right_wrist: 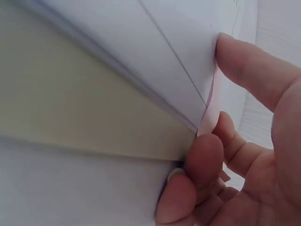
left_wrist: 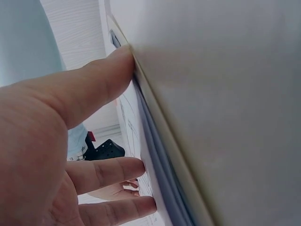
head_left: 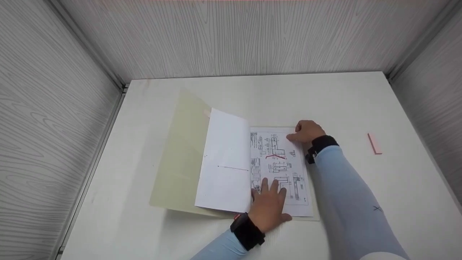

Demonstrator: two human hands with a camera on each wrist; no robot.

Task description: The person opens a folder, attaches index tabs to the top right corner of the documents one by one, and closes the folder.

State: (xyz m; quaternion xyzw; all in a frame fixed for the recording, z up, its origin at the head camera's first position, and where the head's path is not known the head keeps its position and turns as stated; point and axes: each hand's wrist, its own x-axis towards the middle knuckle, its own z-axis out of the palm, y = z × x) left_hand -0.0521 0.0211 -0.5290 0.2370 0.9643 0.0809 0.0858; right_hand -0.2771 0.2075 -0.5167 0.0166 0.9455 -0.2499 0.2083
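An open pale-green folder (head_left: 173,159) lies on the table with its left cover raised. Inside it, a white sheet (head_left: 227,144) is turned to the left, and a printed technical drawing (head_left: 265,169) with red marks lies on the right. My left hand (head_left: 269,209) rests on the lower part of the drawing with fingers spread; its thumb (left_wrist: 106,77) is at the bottom edge. At the drawing's upper right corner, my right hand (head_left: 306,131) pinches a pink sticky note (right_wrist: 210,115) along the paper's edge, fingers curled below and thumb on top.
To the right on the white table (head_left: 361,104) lies a small pink pad of sticky notes (head_left: 374,143). A pale tab (head_left: 207,113) shows at the top of the turned sheet. Wood-grain panels (head_left: 231,39) enclose the table at the back and both sides.
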